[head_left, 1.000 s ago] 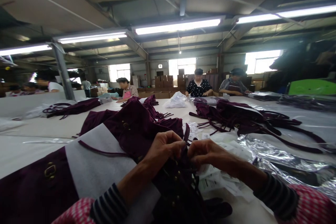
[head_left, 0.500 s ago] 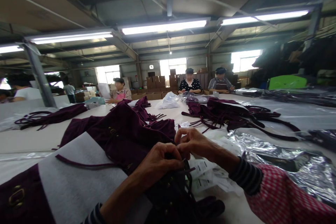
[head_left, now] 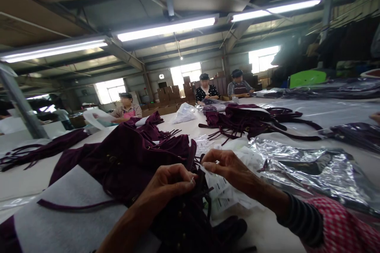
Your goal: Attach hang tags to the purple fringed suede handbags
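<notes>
My left hand (head_left: 173,184) is closed in a pinch over the dark purple bag (head_left: 178,221) in front of me. A small white piece (head_left: 192,180) shows at its fingertips, too small to name exactly. Just right of it, my right hand (head_left: 222,162) is closed too, thumb and forefinger together beside thin dark cords (head_left: 197,162); what it grips, if anything, is hidden. Another purple bag (head_left: 133,154) with brass eyelets lies behind my left hand. A white sheet (head_left: 68,209) with a purple strap (head_left: 74,206) across it lies at the lower left.
Printed white labels (head_left: 222,193) lie under my right hand. Shiny clear plastic bags (head_left: 308,166) spread to the right. More purple bags (head_left: 246,120) lie farther back near a white plastic bundle (head_left: 184,112). Several people work across the table; a person's hand (head_left: 375,117) shows at the right edge.
My hands have moved apart slightly, and the small white piece now shows in my left fingertips. The view has tilted and shifted to the right.
</notes>
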`<state>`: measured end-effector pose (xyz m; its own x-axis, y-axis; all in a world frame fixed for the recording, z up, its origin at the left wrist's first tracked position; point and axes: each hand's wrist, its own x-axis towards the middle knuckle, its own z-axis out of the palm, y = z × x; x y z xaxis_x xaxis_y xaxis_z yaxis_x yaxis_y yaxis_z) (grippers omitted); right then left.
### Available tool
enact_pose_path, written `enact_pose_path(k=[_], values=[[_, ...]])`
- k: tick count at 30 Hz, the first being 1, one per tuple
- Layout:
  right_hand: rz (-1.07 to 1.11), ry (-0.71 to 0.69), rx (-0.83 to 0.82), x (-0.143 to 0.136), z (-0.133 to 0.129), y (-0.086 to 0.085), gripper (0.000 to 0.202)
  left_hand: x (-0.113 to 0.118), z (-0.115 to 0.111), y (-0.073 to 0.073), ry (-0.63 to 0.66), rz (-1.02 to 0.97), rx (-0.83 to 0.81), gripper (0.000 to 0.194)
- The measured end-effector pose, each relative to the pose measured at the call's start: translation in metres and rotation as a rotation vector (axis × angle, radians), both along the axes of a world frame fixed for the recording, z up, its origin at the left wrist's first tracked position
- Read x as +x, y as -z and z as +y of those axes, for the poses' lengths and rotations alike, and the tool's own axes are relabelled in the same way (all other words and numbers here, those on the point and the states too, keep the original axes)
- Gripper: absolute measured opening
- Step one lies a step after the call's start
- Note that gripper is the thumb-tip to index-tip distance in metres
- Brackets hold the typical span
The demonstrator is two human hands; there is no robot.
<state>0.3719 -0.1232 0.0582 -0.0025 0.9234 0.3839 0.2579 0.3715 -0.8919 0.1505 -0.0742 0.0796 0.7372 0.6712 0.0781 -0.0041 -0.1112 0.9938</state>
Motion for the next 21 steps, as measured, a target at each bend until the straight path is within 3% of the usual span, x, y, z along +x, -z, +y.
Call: enact_pose_path(k=[6, 11, 16, 21], values=[[0.102, -0.076, -0.052, -0.013, -0.011, 0.003, 0.020, 0.000, -0.004, -0.001, 0.014, -0.033, 0.079, 0.016], [0.137, -0.033, -0.034, -0.014, -0.021, -0.002, 0.015, 0.001, -0.006, 0.000, -0.020, -0.072, 0.041, 0.018], [0.072, -0.039, -0.033, -0.014, -0.031, -0.002, 0.017, 0.004, -0.005, 0.001, 0.055, -0.107, 0.007, 0.018], [0.039, -0.021, -0.008, -0.018, -0.035, 0.002, 0.019, 0.004, -0.004, 0.003, 0.038, -0.099, 0.001, 0.019]])
